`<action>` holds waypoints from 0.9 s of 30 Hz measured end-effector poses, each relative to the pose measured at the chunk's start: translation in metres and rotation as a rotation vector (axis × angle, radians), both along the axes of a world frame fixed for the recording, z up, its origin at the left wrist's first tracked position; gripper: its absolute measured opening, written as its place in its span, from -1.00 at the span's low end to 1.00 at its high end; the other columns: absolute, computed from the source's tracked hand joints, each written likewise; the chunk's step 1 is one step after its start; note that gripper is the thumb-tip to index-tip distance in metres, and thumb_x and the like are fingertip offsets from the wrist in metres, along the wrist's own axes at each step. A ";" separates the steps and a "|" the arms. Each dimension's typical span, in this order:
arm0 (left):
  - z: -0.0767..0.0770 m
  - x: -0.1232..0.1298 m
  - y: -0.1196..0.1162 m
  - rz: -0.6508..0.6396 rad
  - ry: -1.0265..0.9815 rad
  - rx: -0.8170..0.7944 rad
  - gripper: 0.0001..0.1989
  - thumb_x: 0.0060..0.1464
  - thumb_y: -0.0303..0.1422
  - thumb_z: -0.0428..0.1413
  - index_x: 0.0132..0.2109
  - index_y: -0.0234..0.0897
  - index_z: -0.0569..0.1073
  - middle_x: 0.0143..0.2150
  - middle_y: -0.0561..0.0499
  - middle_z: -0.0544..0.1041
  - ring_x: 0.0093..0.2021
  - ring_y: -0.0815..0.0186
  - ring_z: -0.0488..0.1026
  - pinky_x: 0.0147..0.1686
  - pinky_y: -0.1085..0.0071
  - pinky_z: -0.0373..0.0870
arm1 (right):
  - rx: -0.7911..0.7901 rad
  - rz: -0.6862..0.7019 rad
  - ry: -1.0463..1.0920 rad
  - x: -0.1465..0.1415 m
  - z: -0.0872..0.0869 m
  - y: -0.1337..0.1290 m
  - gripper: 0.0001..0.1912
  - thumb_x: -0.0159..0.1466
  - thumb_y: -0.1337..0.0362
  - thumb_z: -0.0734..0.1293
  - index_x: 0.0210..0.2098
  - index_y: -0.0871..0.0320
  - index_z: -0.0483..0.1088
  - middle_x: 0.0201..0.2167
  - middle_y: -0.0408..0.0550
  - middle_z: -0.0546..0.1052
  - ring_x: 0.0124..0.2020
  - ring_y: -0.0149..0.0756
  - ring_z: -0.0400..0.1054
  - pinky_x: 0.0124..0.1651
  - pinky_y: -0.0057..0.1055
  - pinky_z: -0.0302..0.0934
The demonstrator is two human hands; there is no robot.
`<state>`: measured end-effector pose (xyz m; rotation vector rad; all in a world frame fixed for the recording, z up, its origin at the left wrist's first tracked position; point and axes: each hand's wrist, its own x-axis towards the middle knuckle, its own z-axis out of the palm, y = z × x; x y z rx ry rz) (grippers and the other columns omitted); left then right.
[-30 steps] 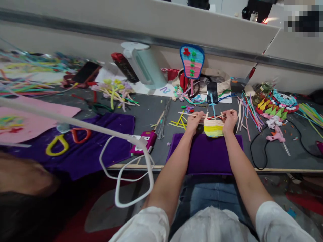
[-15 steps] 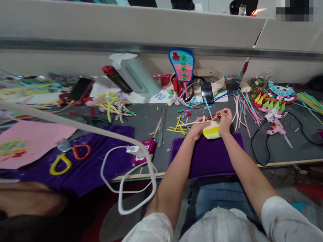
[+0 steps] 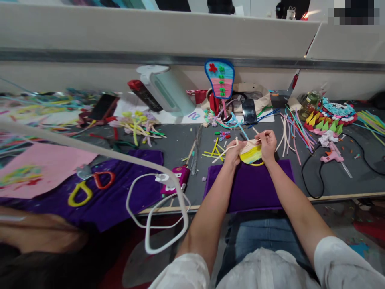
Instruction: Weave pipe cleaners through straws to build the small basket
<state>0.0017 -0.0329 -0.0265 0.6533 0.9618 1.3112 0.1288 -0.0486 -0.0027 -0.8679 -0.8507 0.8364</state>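
Between my hands, above the purple cloth (image 3: 252,188), is a yellow and cream fuzzy craft piece (image 3: 251,153) with a curved yellow edge at its bottom. My left hand (image 3: 234,152) is closed on its left side, with pale fuzzy stems sticking out to the left. Pinching its upper right side, my right hand (image 3: 267,144) has a pale stem end rising by the fingers. A light blue stem piece (image 3: 240,125) extends up behind the craft piece. Yellow stems (image 3: 215,151) lie left of my left hand.
A pink glue gun (image 3: 332,155) and its black cord lie right. Loose stems (image 3: 296,130) and a phone (image 3: 249,111) are nearby. A fan-shaped craft (image 3: 220,79) stands behind. White cable (image 3: 183,200), power strip (image 3: 177,180) and scissors (image 3: 104,179) are left, beside another person's arm.
The craft piece has tilted, and its yellow bottom edge now shows. My left hand has turned, with the pale stems now angled down to the left. The whole view has shifted slightly.
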 end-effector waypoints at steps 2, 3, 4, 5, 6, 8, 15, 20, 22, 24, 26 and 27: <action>0.002 -0.004 0.002 0.043 -0.025 0.005 -0.53 -0.56 -0.33 0.45 -0.50 -0.29 0.34 -0.53 0.05 0.53 -0.48 0.29 0.50 -0.36 0.32 0.45 | -0.017 0.010 0.010 -0.001 -0.001 0.000 -0.79 0.22 0.13 0.32 -0.33 0.08 0.21 -0.50 -0.24 0.51 -0.54 -0.48 0.36 -0.48 -0.56 0.28; 0.003 -0.006 0.002 0.058 -0.034 0.007 -0.53 -0.56 -0.34 0.45 -0.51 -0.28 0.34 -0.53 0.05 0.53 -0.47 0.28 0.51 -0.33 0.30 0.46 | -0.028 0.012 0.017 -0.001 -0.002 0.001 -0.79 0.22 0.13 0.32 -0.33 0.08 0.20 -0.50 -0.23 0.51 -0.54 -0.47 0.36 -0.47 -0.55 0.28; 0.004 -0.007 0.003 0.066 -0.043 0.012 -0.53 -0.56 -0.34 0.45 -0.51 -0.28 0.33 -0.52 0.05 0.53 -0.45 0.27 0.52 -0.32 0.29 0.47 | -0.040 0.010 0.025 0.000 -0.002 0.002 -0.79 0.21 0.13 0.31 -0.33 0.08 0.20 -0.50 -0.23 0.51 -0.53 -0.47 0.37 -0.47 -0.55 0.27; 0.005 -0.009 0.003 0.067 -0.051 0.020 -0.53 -0.56 -0.34 0.45 -0.51 -0.28 0.33 -0.51 0.04 0.54 -0.43 0.26 0.53 -0.30 0.28 0.48 | -0.053 0.003 0.030 0.001 -0.004 0.003 -0.80 0.21 0.14 0.31 -0.33 0.08 0.20 -0.50 -0.23 0.51 -0.53 -0.47 0.36 -0.47 -0.56 0.25; 0.006 -0.010 0.003 0.060 -0.055 0.030 -0.53 -0.56 -0.33 0.45 -0.50 -0.28 0.34 -0.50 0.03 0.55 -0.42 0.25 0.54 -0.29 0.28 0.48 | -0.063 -0.016 0.031 0.002 -0.005 0.004 -0.80 0.21 0.14 0.30 -0.33 0.08 0.20 -0.49 -0.23 0.51 -0.53 -0.47 0.36 -0.47 -0.57 0.23; 0.008 -0.012 0.002 0.037 -0.051 0.056 -0.54 -0.54 -0.32 0.45 -0.49 -0.29 0.35 -0.45 -0.01 0.58 -0.38 0.23 0.55 -0.28 0.28 0.48 | -0.076 -0.091 -0.003 0.006 -0.008 0.007 -0.82 0.20 0.16 0.30 -0.34 0.09 0.22 -0.47 -0.22 0.51 -0.48 -0.48 0.36 -0.42 -0.58 0.21; 0.010 -0.007 -0.002 -0.030 -0.023 0.081 -0.53 -0.52 -0.28 0.46 -0.47 -0.28 0.36 -0.43 0.00 0.59 -0.37 0.25 0.55 -0.27 0.32 0.45 | -0.118 -0.104 0.063 0.016 -0.022 0.020 -0.83 0.14 0.18 0.29 -0.37 0.09 0.21 -0.38 -0.20 0.52 -0.41 -0.45 0.35 -0.28 -0.50 0.25; 0.009 -0.004 -0.003 -0.037 -0.012 0.039 -0.51 -0.50 -0.25 0.47 -0.35 -0.31 0.49 -0.46 0.02 0.57 -0.43 0.28 0.52 -0.30 0.35 0.44 | -0.087 -0.123 0.017 0.011 -0.024 0.018 -0.83 0.18 0.16 0.28 -0.34 0.08 0.20 -0.39 -0.21 0.52 -0.41 -0.44 0.36 -0.29 -0.51 0.24; 0.010 -0.005 -0.004 -0.060 -0.019 0.003 -0.50 -0.52 -0.23 0.47 -0.35 -0.32 0.51 -0.43 -0.02 0.59 -0.41 0.24 0.54 -0.29 0.32 0.45 | -0.061 -0.106 -0.036 0.008 -0.022 0.015 -0.84 0.21 0.15 0.27 -0.32 0.08 0.21 -0.37 -0.20 0.52 -0.40 -0.44 0.36 -0.28 -0.51 0.25; 0.010 -0.007 -0.003 -0.064 -0.024 -0.022 -0.51 -0.53 -0.23 0.48 -0.38 -0.33 0.52 -0.44 -0.04 0.59 -0.41 0.23 0.53 -0.29 0.30 0.46 | -0.033 -0.085 -0.070 0.006 -0.018 0.012 -0.84 0.23 0.14 0.26 -0.32 0.08 0.22 -0.36 -0.19 0.52 -0.40 -0.43 0.36 -0.27 -0.50 0.25; 0.011 -0.009 -0.002 -0.051 -0.025 -0.034 -0.53 -0.52 -0.23 0.48 -0.40 -0.34 0.52 -0.45 -0.04 0.59 -0.43 0.24 0.52 -0.30 0.31 0.46 | -0.008 -0.075 -0.099 0.004 -0.015 0.009 -0.84 0.24 0.14 0.26 -0.32 0.08 0.22 -0.35 -0.18 0.51 -0.39 -0.43 0.37 -0.25 -0.49 0.26; 0.011 -0.010 -0.001 -0.040 -0.023 -0.037 -0.54 -0.51 -0.23 0.47 -0.41 -0.34 0.52 -0.45 -0.04 0.58 -0.43 0.25 0.52 -0.31 0.31 0.45 | 0.000 -0.077 -0.114 0.003 -0.013 0.007 -0.84 0.24 0.14 0.26 -0.32 0.09 0.23 -0.35 -0.18 0.50 -0.38 -0.43 0.36 -0.24 -0.49 0.26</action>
